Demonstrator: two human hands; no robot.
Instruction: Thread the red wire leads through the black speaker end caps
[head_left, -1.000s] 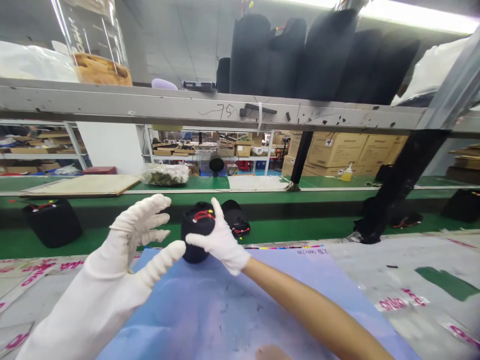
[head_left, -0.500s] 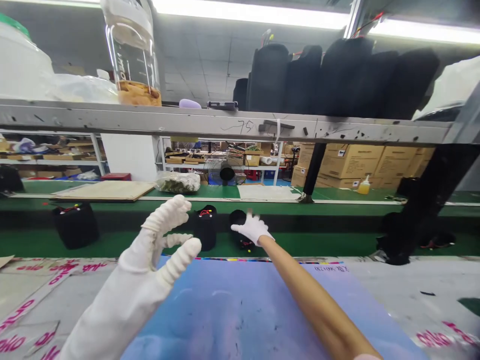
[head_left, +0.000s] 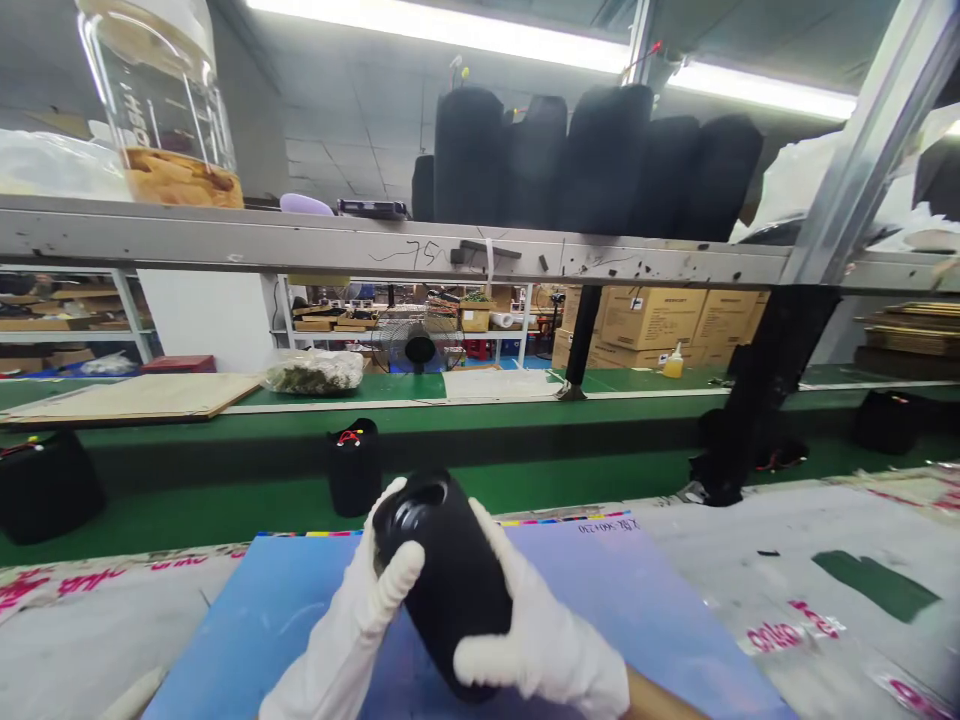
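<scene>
A black cylindrical case (head_left: 457,590), with a dark hollow at its top end, is held tilted above the blue sheet (head_left: 645,610). On its left side, near the top, my white-gloved left hand (head_left: 367,600) grips it with the thumb across the front. My right hand (head_left: 532,620), gloved in white too, wraps its right side and lower part. Behind them on the green conveyor belt stands a similar black case (head_left: 355,465) with red wires at its top. The underside of the held case is hidden.
Another black case (head_left: 49,490) stands at the belt's left. Overhead runs a metal shelf (head_left: 300,240) bearing a glass jar (head_left: 180,180) and several black cases (head_left: 469,155). A dark post (head_left: 772,390) rises on the right. A green scrap (head_left: 874,583) lies on the table.
My right hand has come back from the belt with a black case, now above the blue sheet. My left hand, open before, has closed on it. The view has turned right.
</scene>
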